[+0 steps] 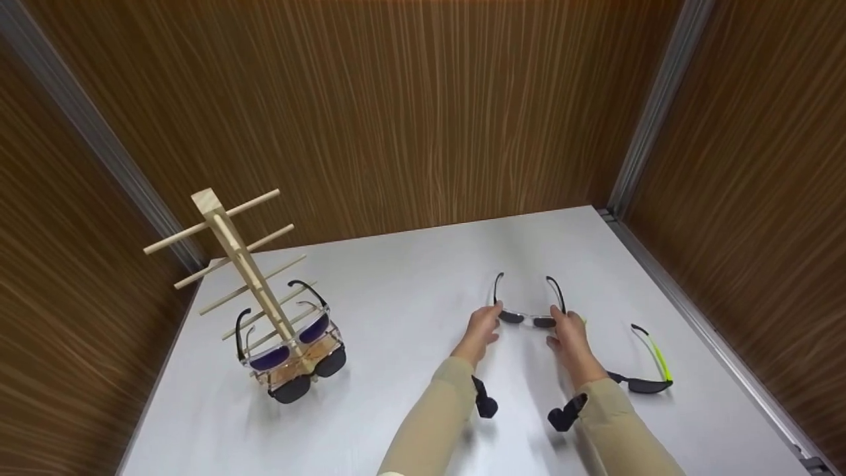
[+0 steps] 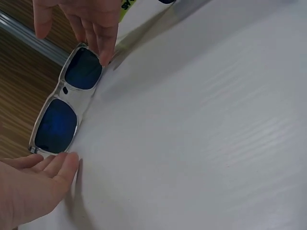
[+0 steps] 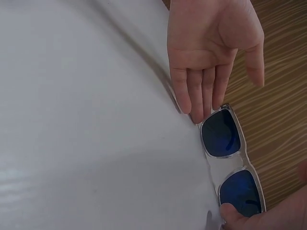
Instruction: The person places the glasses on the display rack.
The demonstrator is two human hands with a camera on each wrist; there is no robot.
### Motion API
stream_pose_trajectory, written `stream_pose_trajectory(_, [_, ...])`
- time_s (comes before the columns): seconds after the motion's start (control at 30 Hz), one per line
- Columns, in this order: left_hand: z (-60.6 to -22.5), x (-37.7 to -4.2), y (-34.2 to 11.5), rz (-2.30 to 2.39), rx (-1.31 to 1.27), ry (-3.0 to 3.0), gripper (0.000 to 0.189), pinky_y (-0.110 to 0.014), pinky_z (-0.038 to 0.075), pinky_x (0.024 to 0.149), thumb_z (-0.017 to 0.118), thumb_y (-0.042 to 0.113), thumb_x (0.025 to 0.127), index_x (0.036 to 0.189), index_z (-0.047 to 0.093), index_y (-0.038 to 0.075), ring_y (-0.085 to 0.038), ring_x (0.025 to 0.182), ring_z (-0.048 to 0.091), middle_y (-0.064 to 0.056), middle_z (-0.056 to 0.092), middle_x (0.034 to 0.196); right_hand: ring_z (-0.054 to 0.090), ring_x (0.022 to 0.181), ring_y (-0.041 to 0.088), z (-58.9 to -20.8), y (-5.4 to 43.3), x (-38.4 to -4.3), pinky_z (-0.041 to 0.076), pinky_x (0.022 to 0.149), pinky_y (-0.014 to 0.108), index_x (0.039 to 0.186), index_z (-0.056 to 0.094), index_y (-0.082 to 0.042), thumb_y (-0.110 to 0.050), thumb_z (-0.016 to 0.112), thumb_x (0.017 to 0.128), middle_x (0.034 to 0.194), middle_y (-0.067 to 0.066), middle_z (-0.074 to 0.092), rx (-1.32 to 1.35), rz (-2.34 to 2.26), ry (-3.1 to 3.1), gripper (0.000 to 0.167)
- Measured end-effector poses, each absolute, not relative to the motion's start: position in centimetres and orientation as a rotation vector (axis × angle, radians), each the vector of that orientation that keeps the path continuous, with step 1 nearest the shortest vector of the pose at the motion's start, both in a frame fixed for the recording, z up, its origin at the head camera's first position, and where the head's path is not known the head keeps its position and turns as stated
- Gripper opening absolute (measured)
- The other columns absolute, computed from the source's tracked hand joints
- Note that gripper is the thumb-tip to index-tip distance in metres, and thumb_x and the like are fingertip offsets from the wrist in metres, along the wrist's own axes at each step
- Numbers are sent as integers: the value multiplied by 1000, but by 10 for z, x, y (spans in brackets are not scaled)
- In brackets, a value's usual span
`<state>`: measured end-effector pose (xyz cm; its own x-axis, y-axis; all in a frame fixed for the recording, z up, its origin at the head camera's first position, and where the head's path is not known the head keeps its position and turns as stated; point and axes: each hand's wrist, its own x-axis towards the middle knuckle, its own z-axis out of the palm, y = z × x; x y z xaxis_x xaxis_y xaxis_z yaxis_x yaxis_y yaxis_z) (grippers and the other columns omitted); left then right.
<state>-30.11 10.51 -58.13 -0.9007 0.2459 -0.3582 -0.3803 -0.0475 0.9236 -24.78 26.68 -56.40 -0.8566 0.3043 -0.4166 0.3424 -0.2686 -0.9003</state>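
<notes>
A pair of sunglasses (image 1: 527, 321) with a clear frame and black temple tips stands at the right of the white table, temples toward the back wall. In the wrist views its lenses look dark blue. My left hand (image 1: 482, 330) touches its left end; from across, the left fingers (image 3: 195, 93) look straight, with the thumb apart. On the opposite end rests my right hand (image 1: 570, 337), its fingertips against the frame edge and its thumb (image 2: 43, 21) away from it. The lower rim is close over the white tabletop.
On the left, a wooden display stand (image 1: 246, 264) with crossbars bears several sunglasses (image 1: 291, 390) on its lower bars. Black sunglasses (image 1: 648, 385) with a yellow-green temple lie right of my right hand. Wood-grain panels (image 1: 423, 119) enclose the table (image 1: 396, 284) at the back and sides.
</notes>
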Motion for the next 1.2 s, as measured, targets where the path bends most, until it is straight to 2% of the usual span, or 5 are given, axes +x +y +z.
stream_pose_trajectory(0.2, [-583,-303,100,1995,-139,1847,51,-42,42,94,54,38,92,125,52,0,-35,117,49,-17,52,125,13,137,34,-562,263,-245,23,108,47,145,0,7,-30,33,99,149,27,9,837,-2325,1932,67])
stream_pose_trajectory(0.3, [-586,-302,96,1999,-174,1875,43,-35,48,81,54,37,92,117,57,2,-24,94,57,-12,58,106,17,135,36,-561,262,-242,25,106,48,144,6,8,-27,32,100,147,28,15,821,-2316,1997,62])
stream_pose_trajectory(0.47, [-588,-300,90,2020,-229,1937,32,-29,42,56,54,34,92,101,61,3,-14,63,48,-7,56,82,30,125,37,-560,258,-239,30,102,48,142,20,10,-21,33,99,138,28,30,809,-2289,2113,55])
stream_pose_trajectory(0.83, [-590,-296,83,1978,-241,2050,25,-29,44,54,55,29,93,100,63,7,-17,62,57,-9,60,81,53,92,25,-563,256,-232,48,75,31,134,37,9,-18,43,97,121,22,46,911,-2299,2115,46])
stream_pose_trajectory(1.2, [-595,-291,71,2092,-169,2034,25,-31,48,58,58,30,91,99,66,8,-26,74,64,-4,60,79,57,71,14,-563,254,-226,49,62,23,133,36,13,-14,45,95,98,13,53,884,-2410,1938,48])
